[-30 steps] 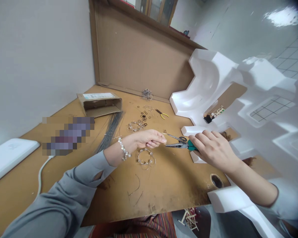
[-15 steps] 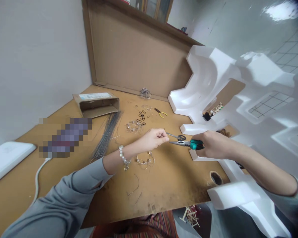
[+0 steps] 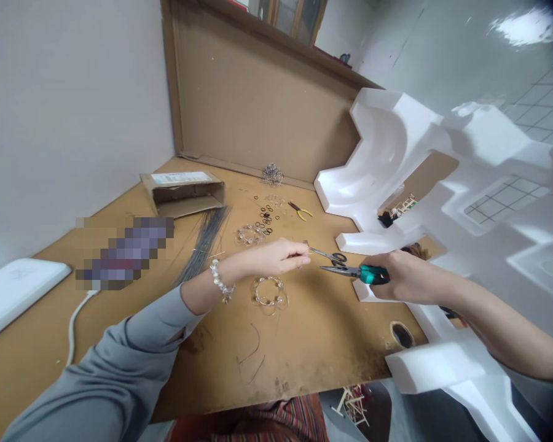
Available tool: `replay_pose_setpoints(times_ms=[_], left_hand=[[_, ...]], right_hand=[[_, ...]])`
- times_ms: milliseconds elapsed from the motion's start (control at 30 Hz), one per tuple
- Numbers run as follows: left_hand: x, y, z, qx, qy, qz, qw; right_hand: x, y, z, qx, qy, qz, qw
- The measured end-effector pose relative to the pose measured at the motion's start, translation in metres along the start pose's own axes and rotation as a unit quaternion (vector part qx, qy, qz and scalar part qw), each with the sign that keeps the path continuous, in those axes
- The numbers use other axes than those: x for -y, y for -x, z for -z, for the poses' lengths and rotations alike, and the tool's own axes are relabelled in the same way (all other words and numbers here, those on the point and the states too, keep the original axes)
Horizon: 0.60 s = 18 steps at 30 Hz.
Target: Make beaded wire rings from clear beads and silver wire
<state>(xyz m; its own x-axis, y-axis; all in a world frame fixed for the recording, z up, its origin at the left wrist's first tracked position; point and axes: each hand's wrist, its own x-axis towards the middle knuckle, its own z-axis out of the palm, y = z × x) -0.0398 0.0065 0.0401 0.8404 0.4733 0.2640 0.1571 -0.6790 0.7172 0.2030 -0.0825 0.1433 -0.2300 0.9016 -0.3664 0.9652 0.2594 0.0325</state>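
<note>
My left hand [image 3: 283, 258] is closed in a pinch above the table, a bead bracelet on its wrist; a thin bit shows at the fingertips, too small to name. My right hand [image 3: 403, 276] grips the green handles of needle-nose pliers [image 3: 343, 271], whose jaws point left, a short gap from my left fingertips. Scissors [image 3: 332, 256] with dark handles lie just behind the jaws. A ring of wire with clear beads [image 3: 270, 301] rests on the table below my left hand. Another beaded ring [image 3: 250, 234] lies behind that hand.
Dark small rings [image 3: 266, 216], yellow-handled pliers [image 3: 300, 210] and a wire heap [image 3: 273, 174] lie farther back. Left are straight wires [image 3: 203, 242], an open cardboard box [image 3: 188, 196] and a white device [image 3: 23, 294]. White foam [image 3: 387, 141] borders the right side, near a table hole [image 3: 402, 334].
My right hand has drawn back to the right with the needle-nose pliers, turning its grip. The jaws have come away from my left fingertips. My left hand stays in a pinch.
</note>
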Motion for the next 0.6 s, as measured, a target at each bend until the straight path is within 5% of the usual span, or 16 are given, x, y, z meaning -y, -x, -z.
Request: replay_pose_setpoints(times_ms=[133,300,600], left_hand=[[0.003,-0.001,-0.003,-0.046,-0.017,0.010,0.999],[0.013,-0.006,-0.011,-0.074,0.044,0.083,0.993],[0.014,-0.007,-0.022,-0.037,0.230,0.159,0.959]], right_hand=[[0.001,0.004,-0.009,-0.155,0.135,0.019,0.978],[0.003,0.009,-0.013,-0.317,0.291,0.067,0.900],[0.031,0.006,-0.022,-0.310,0.421,0.129,0.843]])
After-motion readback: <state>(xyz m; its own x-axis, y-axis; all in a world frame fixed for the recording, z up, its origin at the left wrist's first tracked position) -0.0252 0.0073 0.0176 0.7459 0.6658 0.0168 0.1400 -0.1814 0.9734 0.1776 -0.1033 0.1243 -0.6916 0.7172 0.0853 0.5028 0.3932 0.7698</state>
